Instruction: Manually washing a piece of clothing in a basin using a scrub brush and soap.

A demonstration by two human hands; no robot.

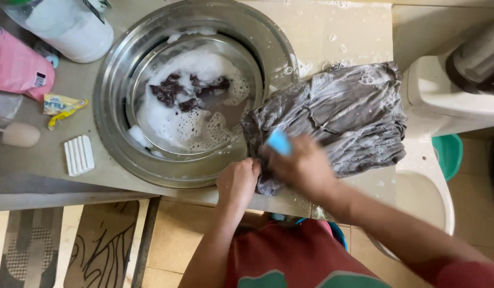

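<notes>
A wet, soapy grey garment (343,114) lies spread on the beige counter to the right of a large steel basin (111,114). My left hand (238,180) is closed on the garment's near edge at the counter front, pinning it. My right hand (300,165), blurred by motion, grips a light blue scrub brush or soap bar (279,142) pressed onto the cloth's lower left part. Inside the basin sits a smaller steel bowl (247,61) holding foamy water and dark clothes (185,90).
On the counter left of the basin: a white ribbed soap bar (79,155), a yellow wrapper (61,105), a pink pouch (15,66), a white bottle (66,24) and a beige brush handle (20,135). A white toilet (444,106) and a green bucket (449,154) stand to the right.
</notes>
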